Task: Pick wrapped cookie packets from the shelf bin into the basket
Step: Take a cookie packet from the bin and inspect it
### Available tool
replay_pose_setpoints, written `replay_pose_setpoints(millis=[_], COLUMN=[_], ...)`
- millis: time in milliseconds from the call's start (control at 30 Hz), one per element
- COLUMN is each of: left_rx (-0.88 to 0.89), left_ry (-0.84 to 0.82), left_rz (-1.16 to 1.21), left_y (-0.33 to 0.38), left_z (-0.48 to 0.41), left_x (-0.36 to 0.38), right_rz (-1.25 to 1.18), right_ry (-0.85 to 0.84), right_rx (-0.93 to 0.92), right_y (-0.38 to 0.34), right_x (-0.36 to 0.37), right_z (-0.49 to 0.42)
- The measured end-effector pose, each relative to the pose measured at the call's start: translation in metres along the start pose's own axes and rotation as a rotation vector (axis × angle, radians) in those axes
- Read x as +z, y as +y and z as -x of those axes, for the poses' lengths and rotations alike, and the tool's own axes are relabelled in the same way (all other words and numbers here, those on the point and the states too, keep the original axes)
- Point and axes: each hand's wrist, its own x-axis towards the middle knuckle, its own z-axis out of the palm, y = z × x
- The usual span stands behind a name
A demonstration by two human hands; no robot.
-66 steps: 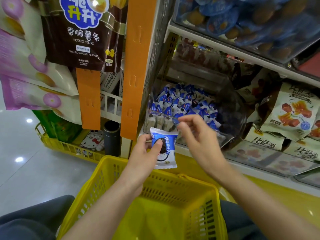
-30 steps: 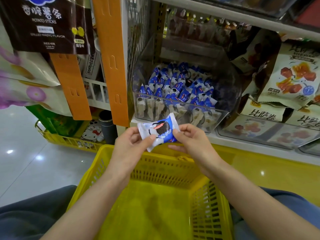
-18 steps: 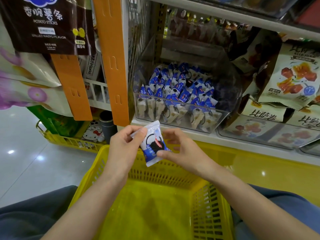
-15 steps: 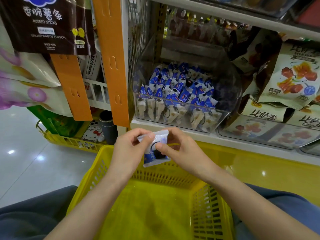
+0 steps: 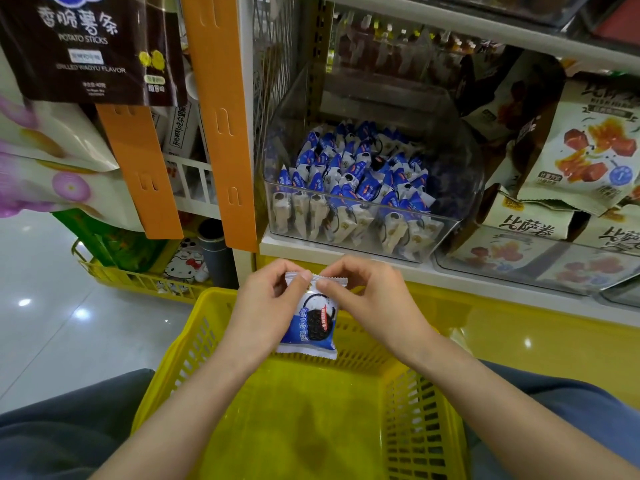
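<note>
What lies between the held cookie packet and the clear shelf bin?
Head view: only the white shelf edge lies between the cookie packet and the clear bin.

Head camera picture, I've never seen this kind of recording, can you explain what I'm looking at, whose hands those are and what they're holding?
There is no machine here. A person wears one wide-angle camera on the head, looking forward and down, so the two bare arms reaching in from below are their own. The left hand and right hand both pinch the top sealed edge of a blue and white cookie packet, which hangs above the far side of a yellow basket. Behind it, on the shop shelf, a clear bin holds many more such packets, with other snack bags beside it.
</note>
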Motion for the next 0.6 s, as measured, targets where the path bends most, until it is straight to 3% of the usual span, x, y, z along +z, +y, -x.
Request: replay_pose_setpoints(millis=[167,333,500,600], left_rx=[0.039,-0.018,-0.342,-0.346], left_ry=[0.046,0.122,-0.034,-0.051], left_rz=[-0.046,-0.119,0.231,0.400], left_y=[0.001,-0.003,0.003,0.005], left_z=[0.000,-0.004,-0.007,-0.006], left_x=[0.002,-0.004,-0.003,-0.005], right_rz=[0.240,0.081,0.116,0.252], right_ry=[0.104,0.275,0.197,0.111], right_rx=[-0.099,-0.100,-0.310,-0.431], right_y=[-0.002,-0.004,-0.004,-0.001], right_x=[-0.003,-0.011,-0.010,-0.003], right_z=[0.002,0.000,0.006,0.008])
